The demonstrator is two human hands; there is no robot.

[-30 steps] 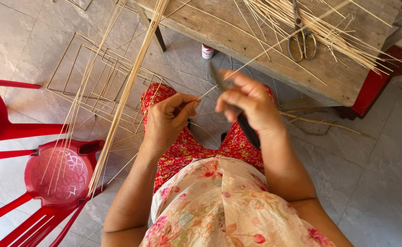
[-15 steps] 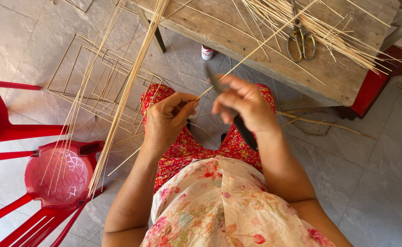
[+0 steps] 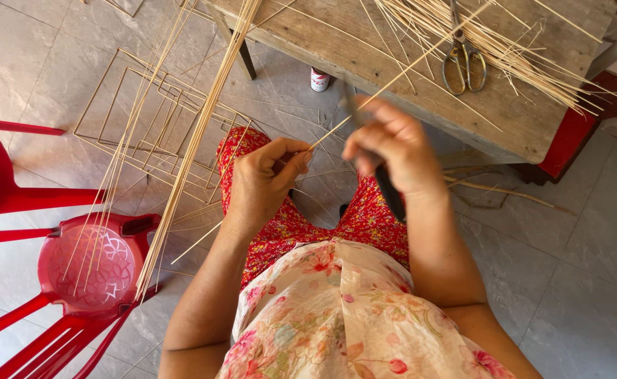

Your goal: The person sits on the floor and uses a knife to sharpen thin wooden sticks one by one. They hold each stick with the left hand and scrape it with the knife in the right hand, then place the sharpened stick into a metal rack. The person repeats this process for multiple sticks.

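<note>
Your left hand [image 3: 270,179] pinches the near end of a thin bamboo stick [image 3: 393,77] between thumb and forefinger, fingers closed tight on it. That holds the stick steady over your lap while its far end reaches up across the near edge of the wooden table [image 3: 533,126].

Your right hand [image 3: 389,144] is curled shut around the dark handle of a knife [image 3: 387,189]. The handle points down toward your knee, and the blade end rises above the knuckles beside the stick. The hand is blurred, so you cannot tell whether the blade touches the stick.

On the table, a loose heap of sticks [image 3: 463,35] lies toward the far right corner, with scissors [image 3: 464,60] resting on top of it, within reach of your right hand.

A long bundle of sticks [image 3: 196,140] leans from the table's left end down to the red plastic stool [image 3: 87,267] at your left, which props its lower end off the floor. Square stick frames [image 3: 147,119] lie flat on the tiles beyond the stool. A small can [image 3: 320,79] stands under the table's near edge.
</note>
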